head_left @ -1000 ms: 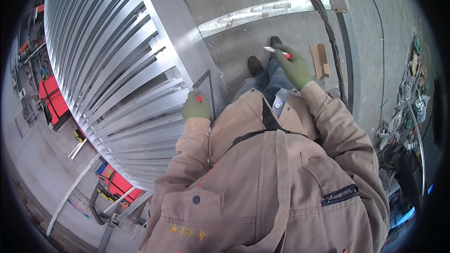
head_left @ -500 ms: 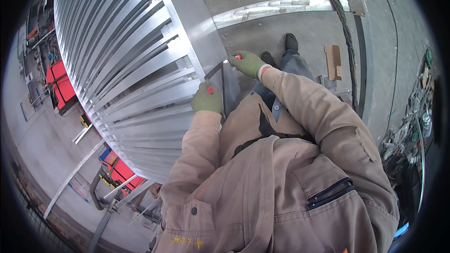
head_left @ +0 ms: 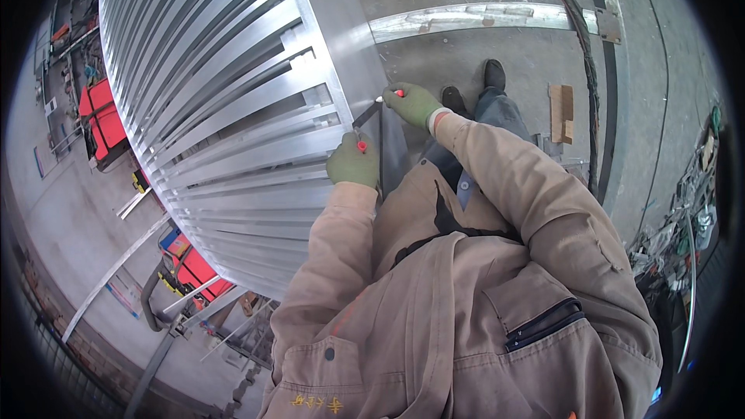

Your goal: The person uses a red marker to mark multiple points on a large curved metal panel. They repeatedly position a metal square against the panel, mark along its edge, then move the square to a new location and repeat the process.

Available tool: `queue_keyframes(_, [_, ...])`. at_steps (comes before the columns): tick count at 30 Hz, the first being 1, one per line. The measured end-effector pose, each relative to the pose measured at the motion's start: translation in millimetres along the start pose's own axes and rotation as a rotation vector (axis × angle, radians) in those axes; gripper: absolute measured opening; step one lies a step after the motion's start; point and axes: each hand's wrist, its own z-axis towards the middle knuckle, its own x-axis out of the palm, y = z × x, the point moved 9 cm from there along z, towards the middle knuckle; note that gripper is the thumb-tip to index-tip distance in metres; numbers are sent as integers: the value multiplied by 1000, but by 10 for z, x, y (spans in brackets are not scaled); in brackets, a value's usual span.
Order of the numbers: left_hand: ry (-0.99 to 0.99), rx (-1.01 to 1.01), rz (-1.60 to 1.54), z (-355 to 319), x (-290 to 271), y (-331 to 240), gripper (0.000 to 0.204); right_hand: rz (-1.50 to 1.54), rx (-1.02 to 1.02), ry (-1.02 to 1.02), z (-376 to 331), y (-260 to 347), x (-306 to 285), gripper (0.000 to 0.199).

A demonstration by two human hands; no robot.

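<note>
Both gloved hands on square [head_left: 371, 120] against slatted metal panel [head_left: 233, 85]; cable [head_left: 583, 70] behind.

the person wears a tan work jacket [head_left: 466, 302] with a chest pocket and yellow stitching near its collar. green gloves cover the left hand [head_left: 354, 164] and right hand [head_left: 413, 103]; dark shoes [head_left: 493, 75] show beyond the jacket.

Under my feet is a grey concrete floor [head_left: 466, 54], scuffed and brightly lit by daylight, with a long pale metal strip [head_left: 481, 19] lying across it on the far side. A thick black cable [head_left: 586, 85] runs down the right, beside a small brown cardboard piece [head_left: 560, 112]. Far down on my left sit red metal boxes [head_left: 101, 116] and loose grey metal bars [head_left: 116, 264].
</note>
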Motion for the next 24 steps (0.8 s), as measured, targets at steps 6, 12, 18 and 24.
queue_keyframes(6, [29, -21, -20, 12, -12, -1, 39, -28, -54, -4, 80, -56, 35, 39])
queue_keyframes(12, [50, -24, -11, 16, 21, 12, 41, -19, -52, 30, 6, 61, -9, 43])
queue_keyframes(18, [84, -37, 6, -2, 10, -13, 36, 44, -36, 156, -256, 493, -92, 47])
queue_keyframes(24, [80, -22, -21, 9, 18, 0, 38, 113, -68, 265, -522, 942, -138, 46])
